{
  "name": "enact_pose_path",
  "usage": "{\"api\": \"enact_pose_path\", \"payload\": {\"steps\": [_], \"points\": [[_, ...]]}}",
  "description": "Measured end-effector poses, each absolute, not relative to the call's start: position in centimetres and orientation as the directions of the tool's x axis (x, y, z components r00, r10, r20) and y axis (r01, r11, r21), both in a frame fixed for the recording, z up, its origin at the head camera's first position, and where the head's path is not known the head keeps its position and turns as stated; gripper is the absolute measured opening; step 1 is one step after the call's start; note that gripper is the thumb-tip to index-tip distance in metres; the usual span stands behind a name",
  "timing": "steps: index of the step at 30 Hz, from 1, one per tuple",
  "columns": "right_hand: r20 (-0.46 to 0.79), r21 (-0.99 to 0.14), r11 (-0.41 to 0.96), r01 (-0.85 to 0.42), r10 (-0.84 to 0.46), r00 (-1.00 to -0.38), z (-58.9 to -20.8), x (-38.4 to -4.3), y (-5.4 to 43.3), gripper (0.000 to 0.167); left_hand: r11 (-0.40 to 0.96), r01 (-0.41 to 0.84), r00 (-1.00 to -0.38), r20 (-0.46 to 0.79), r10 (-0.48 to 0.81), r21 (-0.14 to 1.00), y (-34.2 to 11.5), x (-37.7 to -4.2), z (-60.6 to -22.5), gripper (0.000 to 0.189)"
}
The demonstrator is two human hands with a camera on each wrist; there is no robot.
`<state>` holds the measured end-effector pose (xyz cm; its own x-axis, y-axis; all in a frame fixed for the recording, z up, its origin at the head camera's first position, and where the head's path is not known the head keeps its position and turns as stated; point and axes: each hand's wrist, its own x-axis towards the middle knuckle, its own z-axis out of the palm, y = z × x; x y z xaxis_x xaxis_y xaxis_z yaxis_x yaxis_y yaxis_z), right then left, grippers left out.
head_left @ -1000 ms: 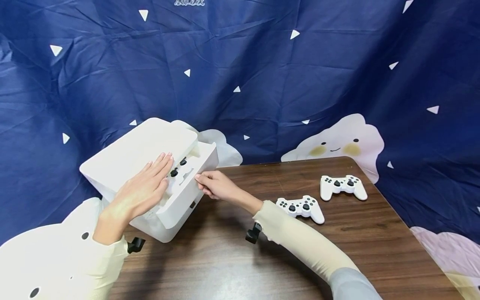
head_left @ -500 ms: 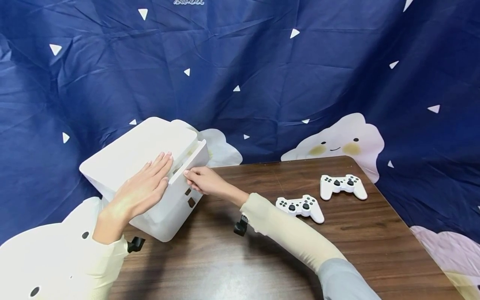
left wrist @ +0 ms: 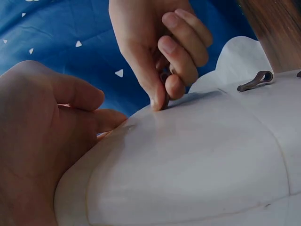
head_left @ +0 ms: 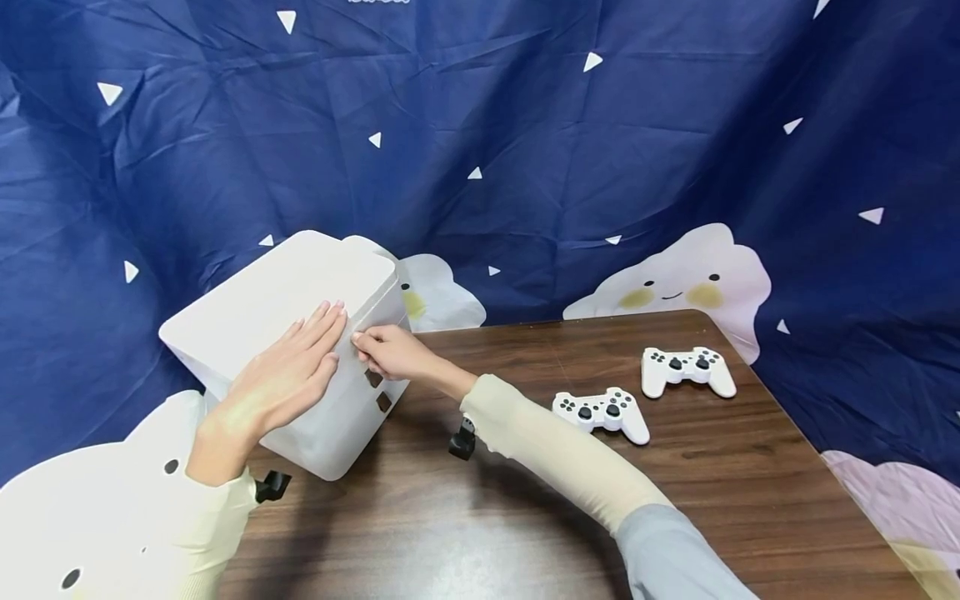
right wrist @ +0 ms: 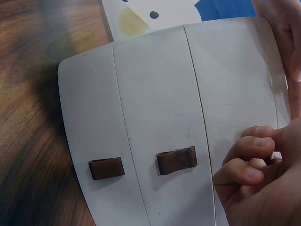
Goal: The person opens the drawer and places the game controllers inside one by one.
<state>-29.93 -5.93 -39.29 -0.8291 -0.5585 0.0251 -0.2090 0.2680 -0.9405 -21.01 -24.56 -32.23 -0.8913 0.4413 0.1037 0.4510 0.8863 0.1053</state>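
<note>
White, plastic-looking, round-cornered drawer cabinet (head_left: 281,292), standing at left on the brown wood-grain table (head_left: 690,467), with top drawer (right wrist: 235,89) flush: seemingly closed, with only letting go left. Touched on top by straight fingers of the left hand (head_left: 279,379), and held by a mostly hidden brown strap pull (left wrist: 165,76) pinched in the right hand (head_left: 393,351).

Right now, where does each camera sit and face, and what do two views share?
Head: on the head, facing forward and down at white drawer unit and controllers; left hand, right hand show.
Left wrist: on that wrist, facing the unit's front; both hands show.
Right wrist: on that wrist, facing that front; both hands show.
Both wrist views share the brown tabs.
</note>
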Motion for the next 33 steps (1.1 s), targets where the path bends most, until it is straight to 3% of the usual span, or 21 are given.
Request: {"api": "enact_pose_path", "payload": {"steps": [28,33], "points": [[-0.021,-0.931,0.314,-0.184,-0.551,-0.834,-40.3,-29.7,-4.7,0.05,0.89,0.442,-0.896,0.102,0.432,0.111,-24.4,-21.1,-32.2,0.059],[0.003,-0.941,0.292,-0.174,-0.506,-0.863,-41.1,-30.2,-3.7,0.054,0.891,0.439,-0.897,0.101,0.43,0.111,-24.5,-21.0,-32.2,0.06]]}}
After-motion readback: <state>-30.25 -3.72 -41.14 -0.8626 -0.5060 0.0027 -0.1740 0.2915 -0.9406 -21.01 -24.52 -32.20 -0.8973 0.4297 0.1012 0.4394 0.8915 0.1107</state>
